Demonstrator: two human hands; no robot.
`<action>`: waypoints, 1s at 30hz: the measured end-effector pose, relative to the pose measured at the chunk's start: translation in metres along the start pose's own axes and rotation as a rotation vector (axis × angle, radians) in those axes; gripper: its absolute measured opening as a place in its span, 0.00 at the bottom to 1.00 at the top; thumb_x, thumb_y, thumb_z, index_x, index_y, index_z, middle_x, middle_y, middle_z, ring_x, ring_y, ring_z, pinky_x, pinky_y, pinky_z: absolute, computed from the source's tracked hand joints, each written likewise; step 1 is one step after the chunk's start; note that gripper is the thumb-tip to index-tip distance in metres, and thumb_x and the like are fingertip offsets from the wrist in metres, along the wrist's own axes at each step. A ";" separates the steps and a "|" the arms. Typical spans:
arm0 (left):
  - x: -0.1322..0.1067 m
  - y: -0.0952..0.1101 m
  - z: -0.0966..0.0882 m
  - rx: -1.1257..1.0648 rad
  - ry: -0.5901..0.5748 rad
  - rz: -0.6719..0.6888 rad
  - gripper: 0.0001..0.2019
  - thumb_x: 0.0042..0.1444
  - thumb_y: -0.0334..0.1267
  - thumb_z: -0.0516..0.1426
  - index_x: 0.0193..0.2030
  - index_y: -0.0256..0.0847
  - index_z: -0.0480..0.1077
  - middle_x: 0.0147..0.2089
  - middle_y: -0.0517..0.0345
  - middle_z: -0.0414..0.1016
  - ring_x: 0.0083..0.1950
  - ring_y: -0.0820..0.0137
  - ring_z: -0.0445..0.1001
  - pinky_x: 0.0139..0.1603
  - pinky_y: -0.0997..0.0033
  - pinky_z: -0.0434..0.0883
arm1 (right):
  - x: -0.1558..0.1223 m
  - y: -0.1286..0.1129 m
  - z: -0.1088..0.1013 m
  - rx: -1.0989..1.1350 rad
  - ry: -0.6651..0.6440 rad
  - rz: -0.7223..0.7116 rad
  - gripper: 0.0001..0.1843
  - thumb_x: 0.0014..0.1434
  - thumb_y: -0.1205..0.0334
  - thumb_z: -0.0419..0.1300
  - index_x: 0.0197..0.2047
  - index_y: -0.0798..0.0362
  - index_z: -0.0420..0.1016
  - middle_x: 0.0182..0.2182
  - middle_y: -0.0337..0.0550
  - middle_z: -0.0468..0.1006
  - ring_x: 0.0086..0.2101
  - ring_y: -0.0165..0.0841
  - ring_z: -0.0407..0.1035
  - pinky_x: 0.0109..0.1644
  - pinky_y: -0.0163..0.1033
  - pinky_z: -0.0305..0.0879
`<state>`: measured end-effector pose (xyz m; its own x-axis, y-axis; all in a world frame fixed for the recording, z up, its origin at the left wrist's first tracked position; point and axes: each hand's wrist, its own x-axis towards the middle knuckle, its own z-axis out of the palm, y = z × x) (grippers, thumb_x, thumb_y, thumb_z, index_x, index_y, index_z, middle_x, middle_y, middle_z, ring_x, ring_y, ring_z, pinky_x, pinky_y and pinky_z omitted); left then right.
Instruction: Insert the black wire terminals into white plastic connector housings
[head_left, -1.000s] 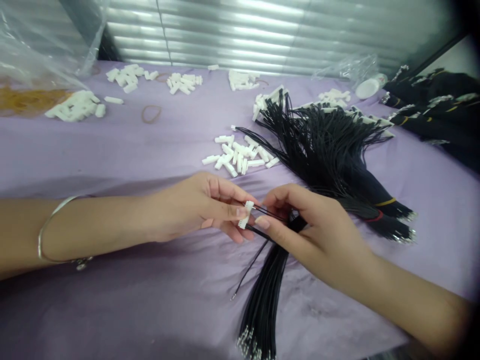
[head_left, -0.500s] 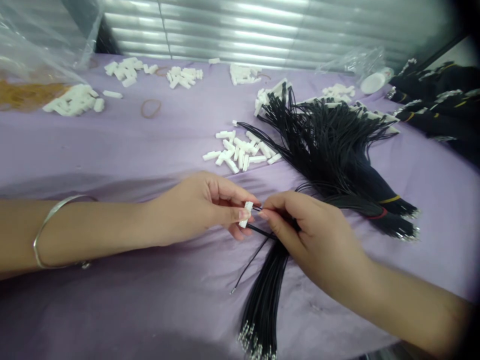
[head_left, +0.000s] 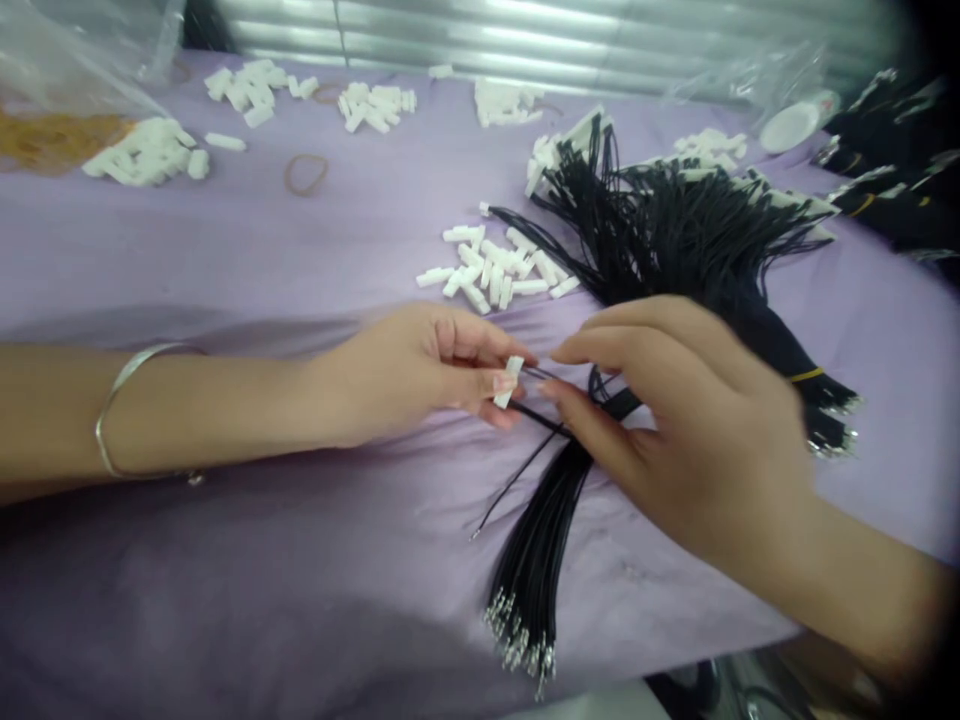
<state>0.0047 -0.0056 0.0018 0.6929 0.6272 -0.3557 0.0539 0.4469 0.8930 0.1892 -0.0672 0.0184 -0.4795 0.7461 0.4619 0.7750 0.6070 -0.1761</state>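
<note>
Between thumb and fingers, my left hand [head_left: 427, 375] pinches a white connector housing [head_left: 510, 382]. Black wires run out of the housing toward the right. Just right of it, my right hand [head_left: 690, 420] has its thumb and index finger apart around those wires, with no firm grip showing. Below the hands lies a bundle of black wires [head_left: 536, 550] with bare metal terminals at its lower end. One loose wire [head_left: 506, 490] sticks out to the left of this bundle. A pile of white connector housings [head_left: 495, 265] lies just beyond my hands.
Farther right, a large bundle of black wires [head_left: 675, 220] with white housings spreads over the purple cloth [head_left: 225, 580]. Small piles of white housings [head_left: 247, 88] line the back. Rubber bands [head_left: 60, 140] lie by a clear plastic bag [head_left: 90, 50] at left. Blinds [head_left: 450, 30] stand behind.
My right thumb and index finger have parted from their pinch on the wires. My left hand still holds the housing. The whole view has shifted, so the table appears higher.
</note>
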 end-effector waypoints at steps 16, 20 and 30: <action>-0.001 -0.005 -0.005 -0.121 -0.008 0.022 0.06 0.52 0.24 0.58 0.37 0.35 0.71 0.29 0.60 0.77 0.31 0.73 0.78 0.34 0.76 0.76 | 0.002 0.002 -0.011 0.539 -0.274 0.122 0.05 0.57 0.74 0.54 0.32 0.57 0.68 0.23 0.34 0.66 0.24 0.22 0.58 0.28 0.28 0.58; 0.000 -0.006 -0.006 -0.129 -0.028 0.001 0.06 0.52 0.25 0.58 0.37 0.35 0.70 0.31 0.59 0.77 0.33 0.70 0.79 0.34 0.75 0.76 | 0.003 0.006 -0.002 0.401 -0.112 0.315 0.07 0.51 0.74 0.56 0.26 0.55 0.69 0.18 0.31 0.63 0.20 0.22 0.54 0.24 0.29 0.53; 0.001 -0.007 -0.007 -0.154 -0.038 -0.006 0.06 0.52 0.26 0.59 0.36 0.36 0.71 0.30 0.60 0.77 0.32 0.69 0.80 0.33 0.74 0.77 | 0.001 0.005 -0.002 0.287 -0.044 0.292 0.07 0.48 0.76 0.57 0.23 0.56 0.70 0.17 0.32 0.62 0.19 0.21 0.53 0.23 0.29 0.51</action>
<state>0.0000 -0.0041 -0.0067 0.7196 0.6010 -0.3477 -0.0504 0.5447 0.8371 0.1932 -0.0640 0.0199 -0.2781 0.9055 0.3205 0.7379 0.4150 -0.5323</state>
